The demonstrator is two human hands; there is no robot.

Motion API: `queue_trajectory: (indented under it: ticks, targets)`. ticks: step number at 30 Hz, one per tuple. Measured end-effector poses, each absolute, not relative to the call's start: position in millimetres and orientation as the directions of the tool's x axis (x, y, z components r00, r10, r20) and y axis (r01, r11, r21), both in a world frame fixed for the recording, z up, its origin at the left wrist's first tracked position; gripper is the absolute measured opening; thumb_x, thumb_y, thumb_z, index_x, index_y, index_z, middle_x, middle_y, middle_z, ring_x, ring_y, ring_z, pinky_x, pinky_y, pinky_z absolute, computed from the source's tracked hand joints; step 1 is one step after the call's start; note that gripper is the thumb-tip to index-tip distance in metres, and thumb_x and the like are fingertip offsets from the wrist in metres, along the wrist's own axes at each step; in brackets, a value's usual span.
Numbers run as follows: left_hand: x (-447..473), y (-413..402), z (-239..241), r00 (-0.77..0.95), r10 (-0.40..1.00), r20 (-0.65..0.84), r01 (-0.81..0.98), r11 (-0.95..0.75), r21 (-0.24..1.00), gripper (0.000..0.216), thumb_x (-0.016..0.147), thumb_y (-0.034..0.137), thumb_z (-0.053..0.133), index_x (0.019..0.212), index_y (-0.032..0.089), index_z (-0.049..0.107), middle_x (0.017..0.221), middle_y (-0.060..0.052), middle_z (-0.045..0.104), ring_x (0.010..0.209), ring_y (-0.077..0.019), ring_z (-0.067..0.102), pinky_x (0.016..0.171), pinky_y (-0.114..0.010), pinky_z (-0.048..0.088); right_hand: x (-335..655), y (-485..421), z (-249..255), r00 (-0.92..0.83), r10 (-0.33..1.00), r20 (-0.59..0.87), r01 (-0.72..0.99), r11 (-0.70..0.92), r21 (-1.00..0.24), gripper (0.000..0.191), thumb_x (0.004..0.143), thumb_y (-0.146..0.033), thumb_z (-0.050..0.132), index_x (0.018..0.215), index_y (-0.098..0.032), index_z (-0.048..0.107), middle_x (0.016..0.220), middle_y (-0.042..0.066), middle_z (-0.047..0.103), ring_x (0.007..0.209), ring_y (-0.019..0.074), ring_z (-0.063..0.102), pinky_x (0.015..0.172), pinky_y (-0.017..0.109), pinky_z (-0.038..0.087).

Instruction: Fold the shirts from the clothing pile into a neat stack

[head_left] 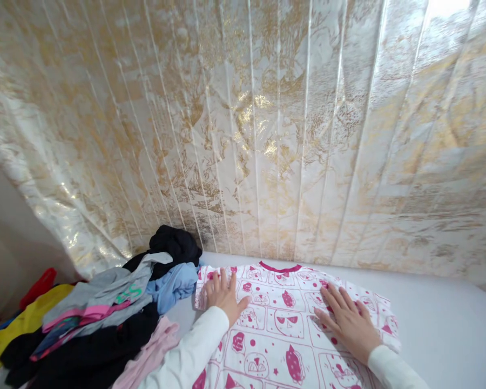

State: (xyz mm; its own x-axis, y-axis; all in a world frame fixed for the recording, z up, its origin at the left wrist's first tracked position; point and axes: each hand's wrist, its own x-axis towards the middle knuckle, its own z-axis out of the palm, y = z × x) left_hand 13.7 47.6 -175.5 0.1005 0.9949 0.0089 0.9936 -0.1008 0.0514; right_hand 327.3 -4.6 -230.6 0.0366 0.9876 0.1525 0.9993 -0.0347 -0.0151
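One shirt, white with a pink cartoon print and a pink collar, lies spread flat on the white tabletop, collar towards the far edge; two hands rest on it, both in white sleeves. The left hand lies open, palm down and fingers spread, on the shirt's left part near its edge; the right hand lies open and flat in the same way on the right part; the shirt's middle shows bare between them, and neither hand grips the cloth. One pile of clothes sits just left of the shirt, near the left hand; in it show two black pieces, one grey, one blue, one pink and one yellow. One gold-and-white sheet hangs behind.
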Motion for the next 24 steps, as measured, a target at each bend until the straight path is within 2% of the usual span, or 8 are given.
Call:
queue_trajectory:
  ticks: [4,6,9,13,17,20,24]
  targets:
    - [34.4,60.1,-174.4,0.435,0.895,0.099,0.887,-0.445,0.120,0.069,0.088,0.055,0.034,0.144,0.015,0.023,0.153,-0.011,0.009,0.140,-0.0236,0.008,0.111,-0.042,0.012,308.0,13.7,-219.8,0.036,0.984,0.176,0.999,-0.032,-0.026,0.066,0.087,-0.061,0.027,0.140,-0.022,0.035,0.150,0.006,0.026,0.137,0.0277,0.020,0.106,0.051,0.024]
    - [39.8,67.8,-183.2,0.508,0.858,0.073,0.845,-0.513,0.150,0.067,0.090,0.055,0.031,0.144,0.017,0.022,0.153,-0.008,0.012,0.139,-0.0214,0.011,0.111,-0.040,0.016,307.2,21.8,-221.3,0.041,0.985,0.170,0.999,-0.039,-0.014,0.066,0.087,-0.062,0.027,0.139,-0.023,0.036,0.149,0.005,0.028,0.137,0.0273,0.022,0.106,0.050,0.024]
    - [40.8,76.1,-200.8,0.471,0.879,0.077,0.866,-0.477,0.149,0.067,0.089,0.060,0.030,0.143,0.021,0.025,0.152,-0.006,0.016,0.139,-0.0248,0.013,0.110,-0.045,0.015,327.7,24.4,-231.9,0.075,0.981,0.178,0.997,-0.078,0.012,0.066,0.086,-0.061,0.026,0.139,-0.023,0.036,0.148,0.005,0.031,0.136,0.0279,0.025,0.105,0.050,0.025]
    - [43.2,82.1,-211.9,0.388,0.915,0.109,0.905,-0.401,0.139,0.070,0.084,0.066,0.033,0.142,0.027,0.026,0.152,-0.004,0.016,0.139,-0.0301,0.009,0.109,-0.053,0.010,372.9,20.9,-241.5,0.202,0.961,0.187,0.976,-0.214,0.042,0.062,0.087,-0.056,0.026,0.139,-0.024,0.036,0.148,0.007,0.032,0.134,0.0321,0.027,0.103,0.050,0.026]
    - [51.1,83.3,-200.2,0.366,0.929,0.054,0.917,-0.370,0.152,0.073,0.083,0.065,0.036,0.143,0.024,0.027,0.152,-0.007,0.017,0.139,-0.0326,0.009,0.109,-0.054,0.009,396.2,23.0,-230.9,0.210,0.972,0.102,0.976,-0.214,0.033,0.061,0.087,-0.054,0.028,0.141,-0.025,0.033,0.148,0.006,0.030,0.135,0.0330,0.025,0.103,0.052,0.027]
    - [48.0,66.6,-182.7,0.409,0.911,0.051,0.897,-0.412,0.161,0.072,0.085,0.059,0.039,0.143,0.019,0.024,0.152,-0.008,0.014,0.139,-0.0286,0.009,0.111,-0.050,0.011,388.9,6.4,-215.5,0.145,0.980,0.135,0.989,-0.146,-0.003,0.061,0.088,-0.053,0.028,0.141,-0.022,0.033,0.149,0.006,0.027,0.137,0.0309,0.020,0.104,0.053,0.027]
    - [24.6,13.2,-171.5,0.532,0.839,0.116,0.822,-0.544,0.167,0.063,0.091,0.045,0.037,0.145,0.019,0.017,0.153,-0.005,0.010,0.140,-0.0212,0.009,0.112,-0.042,0.016,349.4,-60.2,-210.9,-0.158,0.941,0.298,0.987,0.160,0.018,0.063,0.089,-0.054,0.031,0.145,-0.028,0.019,0.151,0.003,0.019,0.138,0.0278,0.015,0.105,0.052,0.028]
